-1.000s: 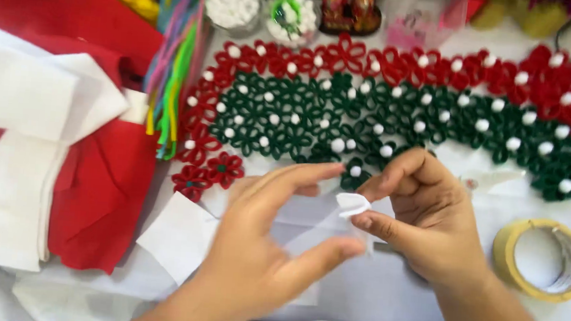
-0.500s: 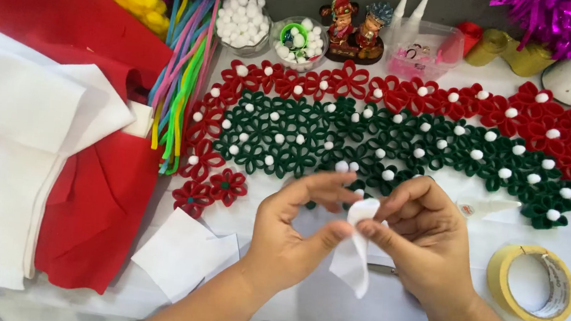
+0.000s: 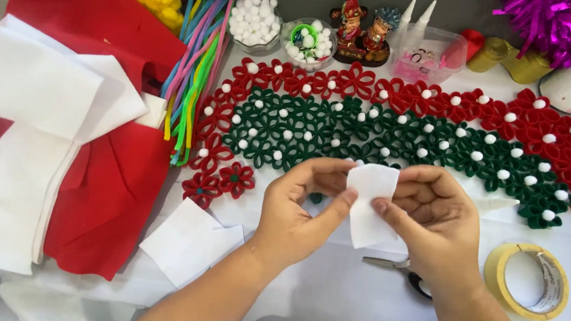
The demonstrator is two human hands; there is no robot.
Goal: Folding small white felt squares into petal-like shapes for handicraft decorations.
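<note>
Both hands hold a small white felt piece [image 3: 370,204] upright over the white table. My left hand [image 3: 298,209] pinches its left edge with thumb and fingers. My right hand [image 3: 433,223] pinches its right edge. Just behind the hands lies a wide arch of red and green pipe-cleaner flowers [image 3: 396,132] dotted with white pompoms. Scissors [image 3: 399,271] lie partly hidden under my right wrist.
Red and white felt sheets [image 3: 49,142] pile at the left, with coloured pipe cleaners [image 3: 193,85] beside them. White felt squares [image 3: 187,241] lie near my left forearm. A tape roll [image 3: 527,281] sits at the right. Bowls of pompoms [image 3: 259,19], figurines [image 3: 363,31] and tinsel [image 3: 547,21] line the back.
The view shifted down and steadied. The hands moved toward the centre, and the white felt piece went from a small folded bit to an unfolded flat rectangle held between them.
</note>
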